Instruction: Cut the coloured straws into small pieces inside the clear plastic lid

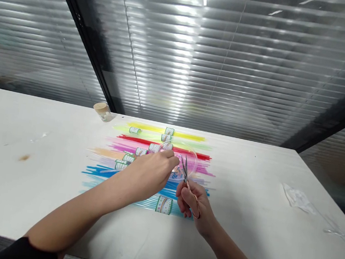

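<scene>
In my right hand [194, 200] is a pair of scissors [184, 172] with copper-coloured handles, its blades slightly apart and pointing away from me. My left hand [157, 167] hovers just left of the blades with its fingers pinched together; whatever they hold is hidden. Beneath both hands sits a round transparent dish [195, 163], with small blue pieces [176, 175] inside. Under and around it lie bundles of thin coloured straws: yellow [190, 136], red [124, 138], blue [93, 170] and light blue [148, 203]. Several carry printed paper bands [164, 205].
A small glass jar with a wooden lid [101, 107] stands at the white table's [65, 142] back edge. Crumpled white material [298, 198] and transparent plastic [339, 234] lie on the right. Behind the table are window blinds [180, 64]. A brown stain [24, 157] marks the left side.
</scene>
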A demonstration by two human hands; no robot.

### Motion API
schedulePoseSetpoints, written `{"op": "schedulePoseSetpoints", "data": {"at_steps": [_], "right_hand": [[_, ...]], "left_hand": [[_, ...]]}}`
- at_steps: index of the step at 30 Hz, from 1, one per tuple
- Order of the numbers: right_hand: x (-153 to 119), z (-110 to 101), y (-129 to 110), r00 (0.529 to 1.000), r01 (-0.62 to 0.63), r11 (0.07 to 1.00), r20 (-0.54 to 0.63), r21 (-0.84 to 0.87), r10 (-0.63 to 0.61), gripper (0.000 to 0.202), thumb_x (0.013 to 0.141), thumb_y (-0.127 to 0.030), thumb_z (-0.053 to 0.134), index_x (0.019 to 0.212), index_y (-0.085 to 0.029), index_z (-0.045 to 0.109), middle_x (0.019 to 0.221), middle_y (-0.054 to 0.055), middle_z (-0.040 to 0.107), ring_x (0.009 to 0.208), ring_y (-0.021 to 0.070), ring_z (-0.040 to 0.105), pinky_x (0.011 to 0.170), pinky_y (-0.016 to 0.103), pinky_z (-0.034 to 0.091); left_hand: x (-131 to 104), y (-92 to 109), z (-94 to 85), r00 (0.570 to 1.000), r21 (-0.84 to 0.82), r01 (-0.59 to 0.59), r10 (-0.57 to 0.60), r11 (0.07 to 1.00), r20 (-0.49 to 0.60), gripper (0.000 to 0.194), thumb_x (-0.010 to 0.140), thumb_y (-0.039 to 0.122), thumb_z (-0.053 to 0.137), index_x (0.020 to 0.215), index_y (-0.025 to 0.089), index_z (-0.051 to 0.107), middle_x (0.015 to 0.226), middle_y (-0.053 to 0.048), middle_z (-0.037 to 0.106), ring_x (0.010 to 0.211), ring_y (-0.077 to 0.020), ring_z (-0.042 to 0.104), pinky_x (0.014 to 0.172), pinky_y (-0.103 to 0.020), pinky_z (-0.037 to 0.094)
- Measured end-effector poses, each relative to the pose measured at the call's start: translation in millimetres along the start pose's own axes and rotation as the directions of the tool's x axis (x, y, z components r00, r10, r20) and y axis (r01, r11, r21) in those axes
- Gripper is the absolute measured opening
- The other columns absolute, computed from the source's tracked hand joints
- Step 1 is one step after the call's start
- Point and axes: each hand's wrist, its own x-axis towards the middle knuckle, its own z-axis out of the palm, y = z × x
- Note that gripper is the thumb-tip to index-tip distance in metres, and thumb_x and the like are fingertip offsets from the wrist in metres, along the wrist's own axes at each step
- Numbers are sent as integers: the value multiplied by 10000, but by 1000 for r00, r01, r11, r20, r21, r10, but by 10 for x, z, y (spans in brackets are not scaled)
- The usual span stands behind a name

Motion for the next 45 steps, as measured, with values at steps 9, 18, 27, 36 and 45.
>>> {"op": "schedulePoseSetpoints", "data": {"at_steps": [9,18,27,36,45], "right_hand": [[8,12,5,999,5,991,-53,-134,-13,492,790,-625,656,654,-199,452,519,-70,338,489,91,282,468,239,213],[14,5,19,997,-6,989,-78,-150,-6,488,801,-624,647,657,-197,461,508,-69,351,478,89,283,461,234,217],[34,-4,49,996,-8,987,-91,-163,-7,487,832,-611,631,655,-192,455,476,-65,410,447,78,302,445,219,240],[-6,-24,11,995,76,995,-57,-63,-80,485,824,-628,636,694,-184,491,498,-61,415,453,74,308,442,216,250],[0,-26,9,996,51,996,-67,-67,-55,498,819,-650,621,702,-183,495,510,-53,433,463,78,316,449,225,242]], "left_hand": [[5,30,-9,1000,16,-13,13,1000,12,237,935,127,383,933,157,619,1021,-71,608,689,-155,579,466,-265,288],[-1,42,9,1000,19,6,-6,1000,24,224,936,134,387,924,166,609,997,-59,595,689,-164,582,463,-261,285],[23,-34,88,999,-62,10,-13,998,-46,219,969,162,372,911,162,583,948,-77,626,740,-186,599,554,-277,370],[2,-29,42,999,-57,-6,3,998,-52,224,962,137,367,828,158,545,876,-65,618,665,-153,560,523,-266,341],[15,-26,73,998,-16,-7,6,1000,-67,207,970,154,361,923,167,562,928,-55,627,704,-170,587,506,-267,335]]}}
